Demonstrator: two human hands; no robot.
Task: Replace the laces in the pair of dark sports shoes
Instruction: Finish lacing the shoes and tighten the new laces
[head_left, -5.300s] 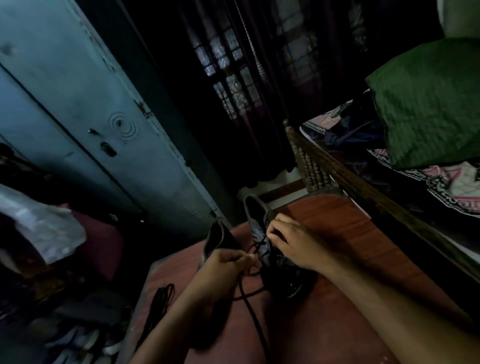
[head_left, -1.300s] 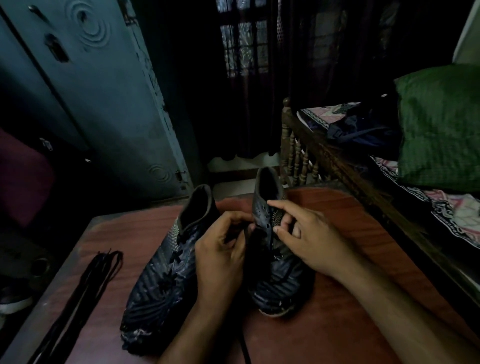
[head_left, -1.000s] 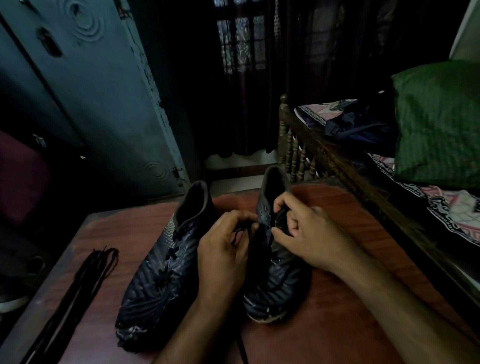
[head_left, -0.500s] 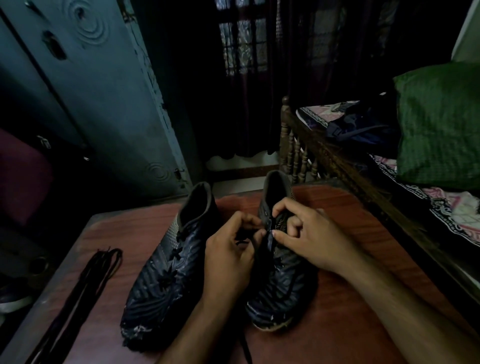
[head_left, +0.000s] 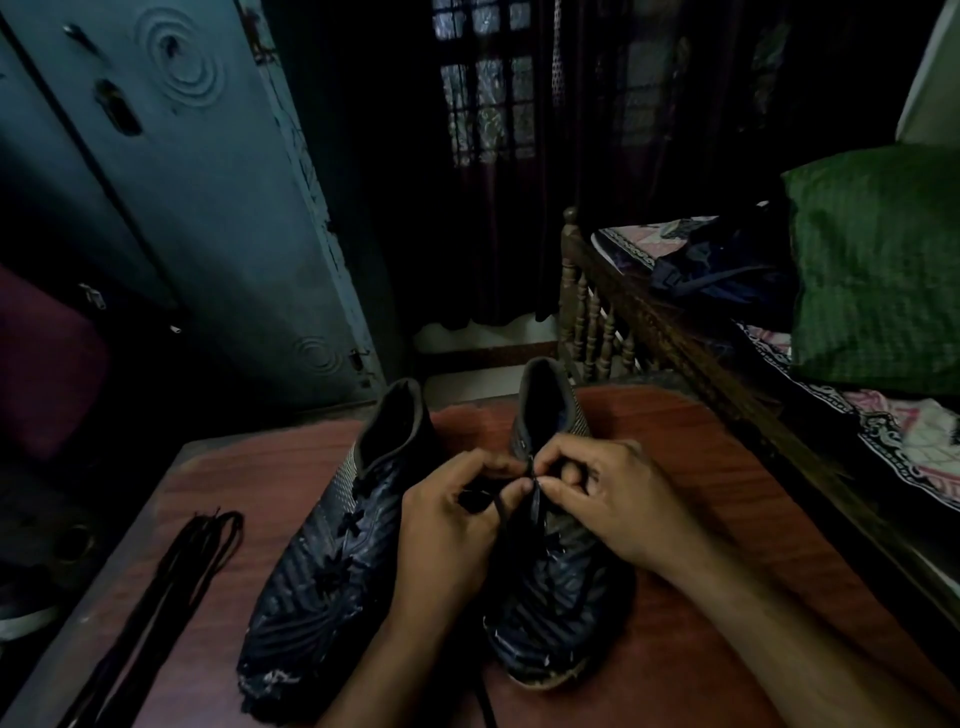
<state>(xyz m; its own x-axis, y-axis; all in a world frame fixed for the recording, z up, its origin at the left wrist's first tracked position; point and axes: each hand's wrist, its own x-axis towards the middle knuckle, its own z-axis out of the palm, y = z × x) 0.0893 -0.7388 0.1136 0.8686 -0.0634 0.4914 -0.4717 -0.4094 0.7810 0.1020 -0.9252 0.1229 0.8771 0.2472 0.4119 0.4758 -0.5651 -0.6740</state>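
Your hands meet over the right shoe (head_left: 558, 587), which lies on the worktop (head_left: 701, 488) toe near, heel far. Left hand (head_left: 449, 540) and right hand (head_left: 618, 499) both pinch the lace (head_left: 535, 501) at its upper eyelets, equally near.

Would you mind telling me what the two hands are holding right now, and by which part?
Both the left hand and the right hand pinch the black lace near the top eyelets of the right shoe.
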